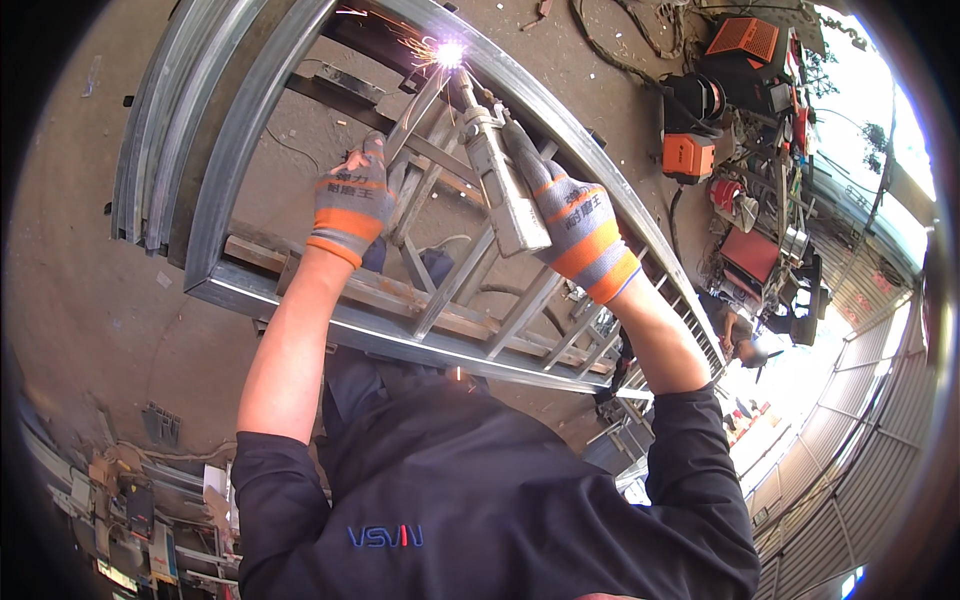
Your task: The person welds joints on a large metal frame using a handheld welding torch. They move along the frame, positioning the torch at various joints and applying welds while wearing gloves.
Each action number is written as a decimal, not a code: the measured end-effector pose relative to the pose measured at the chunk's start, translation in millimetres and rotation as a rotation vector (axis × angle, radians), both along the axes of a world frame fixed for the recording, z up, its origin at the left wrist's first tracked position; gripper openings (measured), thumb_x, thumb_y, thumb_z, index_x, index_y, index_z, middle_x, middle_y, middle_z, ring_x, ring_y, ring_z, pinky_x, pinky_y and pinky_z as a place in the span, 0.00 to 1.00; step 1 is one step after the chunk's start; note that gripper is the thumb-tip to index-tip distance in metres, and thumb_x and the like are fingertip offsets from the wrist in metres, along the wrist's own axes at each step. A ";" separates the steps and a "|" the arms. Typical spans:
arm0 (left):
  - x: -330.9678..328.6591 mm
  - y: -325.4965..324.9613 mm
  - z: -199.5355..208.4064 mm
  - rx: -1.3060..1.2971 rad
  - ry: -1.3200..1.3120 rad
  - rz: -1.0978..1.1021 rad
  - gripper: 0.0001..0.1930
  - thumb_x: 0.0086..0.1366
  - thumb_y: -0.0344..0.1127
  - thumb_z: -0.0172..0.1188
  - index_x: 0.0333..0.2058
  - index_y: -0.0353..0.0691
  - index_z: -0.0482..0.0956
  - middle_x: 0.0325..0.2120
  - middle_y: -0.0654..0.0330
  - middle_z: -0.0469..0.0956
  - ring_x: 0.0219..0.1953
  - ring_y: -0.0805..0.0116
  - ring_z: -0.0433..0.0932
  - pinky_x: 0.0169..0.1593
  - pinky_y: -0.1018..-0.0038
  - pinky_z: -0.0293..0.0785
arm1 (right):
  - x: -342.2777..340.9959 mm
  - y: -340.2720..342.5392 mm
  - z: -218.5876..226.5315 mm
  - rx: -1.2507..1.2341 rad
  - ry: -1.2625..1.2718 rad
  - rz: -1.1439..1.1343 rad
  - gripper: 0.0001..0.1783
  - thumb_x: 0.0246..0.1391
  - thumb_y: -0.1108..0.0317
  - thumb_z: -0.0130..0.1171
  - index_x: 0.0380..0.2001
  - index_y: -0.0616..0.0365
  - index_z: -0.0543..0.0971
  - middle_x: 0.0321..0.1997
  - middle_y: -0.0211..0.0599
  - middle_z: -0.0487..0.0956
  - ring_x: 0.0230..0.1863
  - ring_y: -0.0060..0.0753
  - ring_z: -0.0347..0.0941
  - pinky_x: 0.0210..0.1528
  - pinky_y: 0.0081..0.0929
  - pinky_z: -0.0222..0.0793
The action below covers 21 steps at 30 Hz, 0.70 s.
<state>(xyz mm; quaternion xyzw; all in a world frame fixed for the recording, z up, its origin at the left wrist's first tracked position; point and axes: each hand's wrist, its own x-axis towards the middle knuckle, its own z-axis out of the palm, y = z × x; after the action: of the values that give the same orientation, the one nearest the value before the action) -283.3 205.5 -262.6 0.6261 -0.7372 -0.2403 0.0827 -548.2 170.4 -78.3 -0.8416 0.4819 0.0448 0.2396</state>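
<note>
My right hand (pixel 580 215), in a grey and orange work glove, is closed around a grey welding gun (pixel 505 190). The gun's nozzle points up and away from me, at a bright arc (pixel 450 54) throwing sparks on the far rail of a steel frame (pixel 540 90). Beneath the arc, a slanted steel bar (pixel 417 112) meets that rail. My left hand (pixel 353 200), gloved alike, appears closed on the bar's lower end; its grip is partly hidden. Diagonal struts (pixel 455 285) run inside the frame between its two long rails.
Bent steel profiles (pixel 170 130) lie at the left beside the frame. Orange and black machines (pixel 688 155) and cables (pixel 610 50) are on the ground at the right. Another person (pixel 742 340) is at the far right. Assorted gear (pixel 140 510) lies at the lower left.
</note>
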 end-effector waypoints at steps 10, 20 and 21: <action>0.3 0.5 -5.3 -0.158 -0.033 -0.003 0.26 0.66 0.47 0.65 0.56 0.35 0.79 0.33 0.52 0.83 0.33 0.52 0.85 0.34 0.59 0.82 | -1.5 1.3 3.0 -0.004 -0.018 -0.004 0.57 0.45 0.70 0.69 0.79 0.58 0.55 0.45 0.55 0.78 0.38 0.59 0.80 0.39 0.48 0.76; -2.4 -0.3 -4.8 -0.219 -0.036 0.029 0.27 0.70 0.53 0.65 0.54 0.34 0.82 0.30 0.52 0.85 0.29 0.54 0.85 0.30 0.58 0.82 | -8.5 5.2 1.4 0.076 0.144 -0.033 0.50 0.48 0.70 0.66 0.76 0.60 0.60 0.51 0.57 0.79 0.41 0.61 0.81 0.41 0.49 0.76; -1.6 -0.5 -5.5 -0.218 -0.033 0.025 0.27 0.70 0.53 0.65 0.53 0.34 0.82 0.30 0.53 0.85 0.29 0.54 0.85 0.29 0.58 0.81 | -9.1 5.6 1.4 0.036 0.099 -0.021 0.50 0.48 0.69 0.66 0.76 0.60 0.60 0.51 0.57 0.79 0.41 0.61 0.81 0.40 0.49 0.76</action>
<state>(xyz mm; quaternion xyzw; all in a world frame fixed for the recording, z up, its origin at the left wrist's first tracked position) -284.9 204.9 -268.2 0.6266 -0.7522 -0.1472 0.1410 -557.3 176.0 -77.0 -0.8287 0.5013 0.0925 0.2310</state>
